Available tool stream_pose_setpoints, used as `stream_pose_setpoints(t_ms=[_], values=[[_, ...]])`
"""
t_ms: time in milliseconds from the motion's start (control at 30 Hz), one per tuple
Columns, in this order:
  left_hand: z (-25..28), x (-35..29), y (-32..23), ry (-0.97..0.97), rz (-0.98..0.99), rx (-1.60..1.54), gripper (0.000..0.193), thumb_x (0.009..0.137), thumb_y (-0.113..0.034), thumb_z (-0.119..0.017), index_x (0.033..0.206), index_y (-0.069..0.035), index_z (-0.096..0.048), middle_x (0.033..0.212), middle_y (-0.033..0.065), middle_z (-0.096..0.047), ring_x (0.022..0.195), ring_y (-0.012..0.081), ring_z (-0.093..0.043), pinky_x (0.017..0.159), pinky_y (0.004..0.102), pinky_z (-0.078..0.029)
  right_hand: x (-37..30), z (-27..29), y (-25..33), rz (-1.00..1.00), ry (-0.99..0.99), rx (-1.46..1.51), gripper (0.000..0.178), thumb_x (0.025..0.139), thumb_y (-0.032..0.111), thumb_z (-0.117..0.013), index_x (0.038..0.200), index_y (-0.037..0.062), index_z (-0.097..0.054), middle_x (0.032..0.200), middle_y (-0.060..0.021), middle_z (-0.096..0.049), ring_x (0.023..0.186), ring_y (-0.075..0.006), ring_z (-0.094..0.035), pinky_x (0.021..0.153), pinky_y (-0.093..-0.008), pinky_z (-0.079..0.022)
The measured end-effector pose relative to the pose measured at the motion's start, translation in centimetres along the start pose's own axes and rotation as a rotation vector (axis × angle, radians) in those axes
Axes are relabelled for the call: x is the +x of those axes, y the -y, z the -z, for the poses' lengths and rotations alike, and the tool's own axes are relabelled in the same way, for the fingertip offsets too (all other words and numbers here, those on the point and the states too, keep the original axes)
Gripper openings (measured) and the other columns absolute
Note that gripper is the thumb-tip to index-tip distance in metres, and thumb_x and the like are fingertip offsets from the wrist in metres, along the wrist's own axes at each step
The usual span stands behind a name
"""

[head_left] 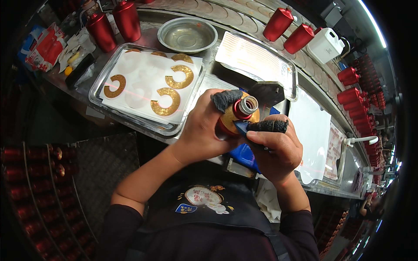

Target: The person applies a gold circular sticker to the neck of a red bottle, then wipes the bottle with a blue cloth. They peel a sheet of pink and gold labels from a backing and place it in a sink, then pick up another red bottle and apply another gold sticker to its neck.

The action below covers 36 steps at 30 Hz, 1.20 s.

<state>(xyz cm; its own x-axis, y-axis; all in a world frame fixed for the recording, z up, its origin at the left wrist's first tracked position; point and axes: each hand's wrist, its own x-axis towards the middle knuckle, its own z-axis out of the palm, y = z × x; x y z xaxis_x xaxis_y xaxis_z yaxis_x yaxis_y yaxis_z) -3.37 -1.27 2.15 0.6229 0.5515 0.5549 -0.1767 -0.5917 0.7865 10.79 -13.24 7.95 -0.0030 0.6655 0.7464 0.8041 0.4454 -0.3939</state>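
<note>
My left hand [201, 130] is wrapped round a red bottle [228, 118] held upright over my lap, its threaded mouth facing up. Gold foil-like material covers the bottle's shoulder around the neck. Pinched in my right hand [281, 150] is a small blue flat-edged scraper [241, 127], its tip against the gold shoulder. Black knitted covers wrap one digit of each hand. To the left, several gold C-shaped pieces [170, 105] lie on a white backing sheet [143, 80] in a metal tray [96, 89]. The bottle's lower part is hidden by my hands.
A metal bowl [187, 45] stands behind the tray. Beyond my hands are a dark angular block [266, 93] and another sheet-lined tray [294, 82]. Red bottles [278, 24] and a white jug [325, 45] line the back. Racked red bottles [39, 200] stand at lower left.
</note>
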Motion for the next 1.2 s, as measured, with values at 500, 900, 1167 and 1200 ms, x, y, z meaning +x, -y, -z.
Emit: stream_pose_setpoints(t_ms=[500,900,1167,1200], values=[[-0.4,-0.7,0.3,-0.133,-0.075,0.111,0.072,0.062,-0.022,-0.088,0.126,-0.01,-0.057,0.118,0.0129,-0.054,0.109,0.0328,-0.059,0.091,0.0403,-0.051,-0.1,-0.1,0.4,-0.01,-0.044,0.061,0.036,0.059,-0.012,-0.074,0.092,0.0053,-0.073,0.082,-0.0084,-0.065,0.075,-0.0276,-0.063,0.067,-0.0352,-0.052],[1.0,-0.8,0.3,0.089,0.075,-0.158,0.077,0.069,-0.019,-0.087,0.136,-0.006,-0.05,0.135,0.0168,-0.05,0.124,0.0345,-0.054,0.105,0.0411,-0.045,-0.4,0.1,0.3,0.09,-0.042,-0.079,0.031,0.062,-0.005,-0.075,0.091,0.005,-0.074,0.081,-0.0065,-0.064,0.076,-0.0263,-0.062,0.066,-0.0336,-0.051],[-1.6,-1.2,-0.2,-0.22,-0.118,0.286,0.076,0.067,-0.023,-0.087,0.134,-0.007,-0.052,0.129,0.0158,-0.052,0.117,0.0348,-0.057,0.098,0.0414,-0.048,-0.3,-0.8,0.7,0.053,-0.031,-0.066,0.037,0.058,-0.01,-0.073,0.091,0.0056,-0.074,0.08,-0.0068,-0.063,0.076,-0.0276,-0.063,0.067,-0.0352,-0.052],[-1.3,-1.1,0.1,-0.195,-0.097,0.289,0.077,0.067,-0.025,-0.087,0.134,-0.008,-0.052,0.128,0.0153,-0.052,0.116,0.0344,-0.057,0.097,0.0407,-0.048,-0.4,-0.8,0.7,0.034,-0.045,-0.06,0.037,0.058,-0.01,-0.072,0.091,0.0056,-0.074,0.08,-0.007,-0.063,0.076,-0.0277,-0.063,0.068,-0.0352,-0.052]])
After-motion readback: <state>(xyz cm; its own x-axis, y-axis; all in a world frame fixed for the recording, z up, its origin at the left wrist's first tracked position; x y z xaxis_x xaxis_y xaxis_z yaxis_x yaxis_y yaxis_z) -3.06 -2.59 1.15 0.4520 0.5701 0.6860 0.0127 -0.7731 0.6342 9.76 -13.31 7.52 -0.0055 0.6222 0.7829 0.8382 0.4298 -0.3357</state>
